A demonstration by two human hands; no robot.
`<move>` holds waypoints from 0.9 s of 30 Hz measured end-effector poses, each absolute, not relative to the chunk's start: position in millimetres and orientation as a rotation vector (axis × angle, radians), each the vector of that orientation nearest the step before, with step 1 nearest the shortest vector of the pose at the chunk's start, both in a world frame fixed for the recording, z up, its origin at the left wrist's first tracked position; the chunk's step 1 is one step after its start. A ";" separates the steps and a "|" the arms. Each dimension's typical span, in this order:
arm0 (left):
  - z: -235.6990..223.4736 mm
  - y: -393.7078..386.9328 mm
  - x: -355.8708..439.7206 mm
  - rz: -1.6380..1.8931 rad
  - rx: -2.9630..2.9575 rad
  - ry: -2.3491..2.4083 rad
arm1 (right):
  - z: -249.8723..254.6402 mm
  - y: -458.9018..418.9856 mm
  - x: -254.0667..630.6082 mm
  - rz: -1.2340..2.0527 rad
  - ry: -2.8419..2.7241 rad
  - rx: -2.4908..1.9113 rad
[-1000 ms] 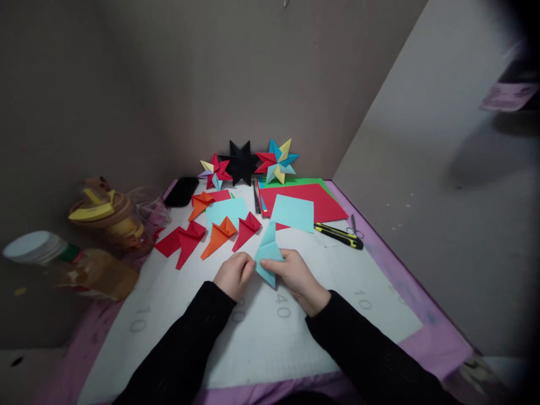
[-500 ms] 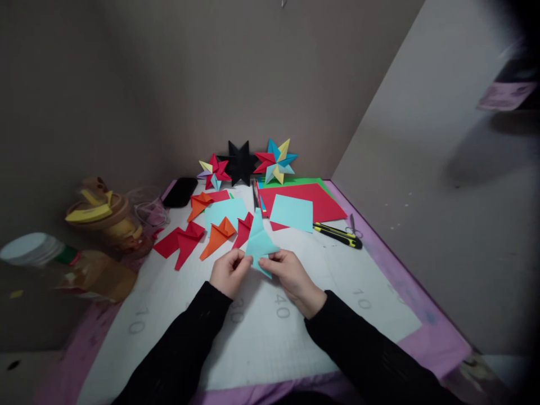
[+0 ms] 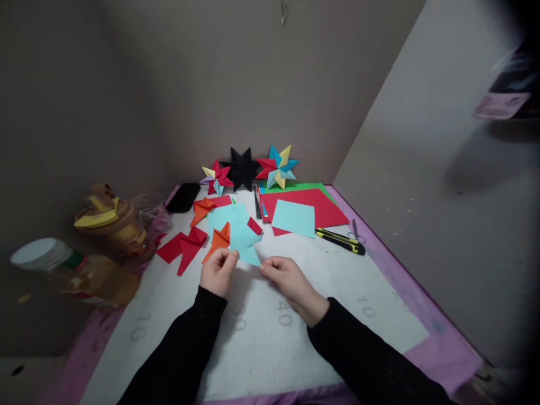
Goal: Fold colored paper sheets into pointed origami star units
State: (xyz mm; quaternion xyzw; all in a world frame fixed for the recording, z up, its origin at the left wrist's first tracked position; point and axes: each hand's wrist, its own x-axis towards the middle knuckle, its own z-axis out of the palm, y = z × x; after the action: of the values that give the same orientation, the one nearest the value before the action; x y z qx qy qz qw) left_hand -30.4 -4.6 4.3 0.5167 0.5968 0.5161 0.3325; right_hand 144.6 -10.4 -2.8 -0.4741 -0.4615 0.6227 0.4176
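Note:
A light blue folded paper (image 3: 245, 244) is stretched between my two hands above the white mat. My left hand (image 3: 218, 273) is closed in a pinch at its lower left edge. My right hand (image 3: 292, 284) pinches its lower right corner between thumb and fingers. Just beyond the held paper, a red folded piece (image 3: 254, 226) is partly covered by it. An orange folded piece (image 3: 219, 239) lies right past my left hand, and a red folded piece (image 3: 192, 244) sits farther left.
Paper stars, among them a black one (image 3: 241, 169), lean on the back wall. Light blue square paper (image 3: 294, 217) lies on red sheets (image 3: 324, 209). A yellow-black cutter (image 3: 341, 241) and scissors (image 3: 356, 230) are at right. Left are a phone (image 3: 184, 198), a lidded cup (image 3: 120, 225) and a bottle (image 3: 101, 280).
The light blue paper has turned and shifted left, spreading wider between my hands. My left hand moved left, so the hands are farther apart. The camera view tilted slightly.

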 end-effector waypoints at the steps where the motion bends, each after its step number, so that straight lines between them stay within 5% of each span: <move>1: 4.8 -2.9 -34.1 1.371 1.312 1.568 | -3.2 -9.6 146.1 1.555 -1.151 -1.204; 11: 6.6 -9.2 -17.4 1.077 1.483 1.287 | -3.9 -8.3 140.3 1.646 -0.969 -0.851; 27: 7.5 -8.8 -17.9 1.003 1.607 1.321 | -6.4 -3.0 146.4 1.547 -0.882 -1.052</move>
State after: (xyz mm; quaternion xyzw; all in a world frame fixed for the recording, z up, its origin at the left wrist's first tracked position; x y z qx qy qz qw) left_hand -17.9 -8.8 7.5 0.6366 0.5232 0.3973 0.4039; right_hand 146.4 -3.0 -6.4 -0.4370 -0.3667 0.6428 0.5113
